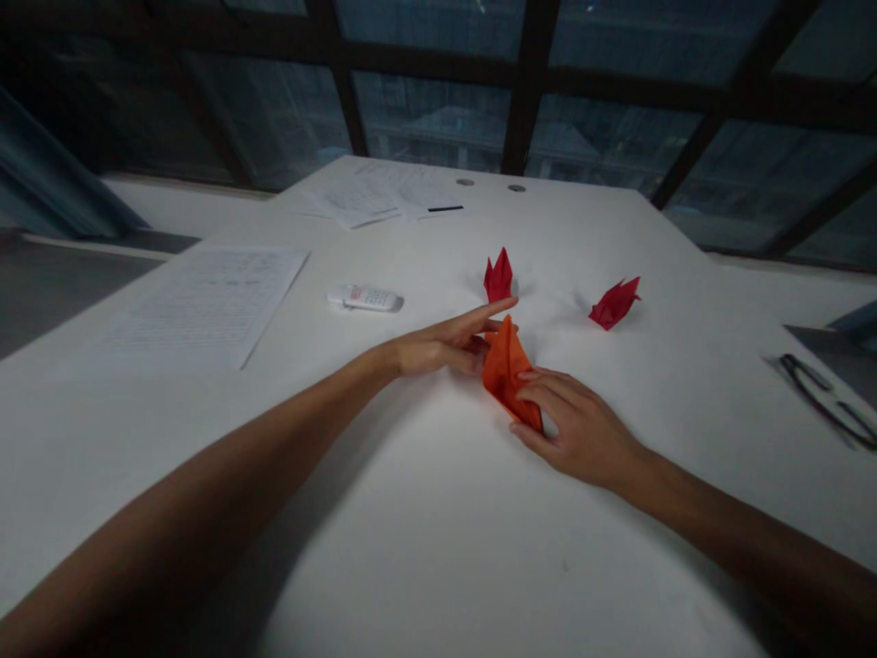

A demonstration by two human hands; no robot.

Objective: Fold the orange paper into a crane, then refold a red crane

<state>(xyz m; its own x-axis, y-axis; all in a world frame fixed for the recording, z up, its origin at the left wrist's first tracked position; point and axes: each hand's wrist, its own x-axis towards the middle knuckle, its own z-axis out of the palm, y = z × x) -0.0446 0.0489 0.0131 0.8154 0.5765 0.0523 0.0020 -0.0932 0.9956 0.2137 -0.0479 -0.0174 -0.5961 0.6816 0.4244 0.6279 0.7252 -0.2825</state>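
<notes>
An orange sheet of origami paper, partly folded with its layers opened out, is between my two hands above the white table. My right hand grips its lower right side, thumb below and fingers pressed on the inside. At its left edge, my left hand pinches the paper with the thumb and bent fingers, the index finger stretched out past the top point. Some left fingertips are hidden behind the paper. Just beyond stands a red folded paper figure. Another red paper crane sits farther right.
A white bottle-like object lies left of my hands. Printed sheets cover the left side, with more papers and a black strip at the back. Black-framed glasses rest at the right edge. Dark windows stand behind the table.
</notes>
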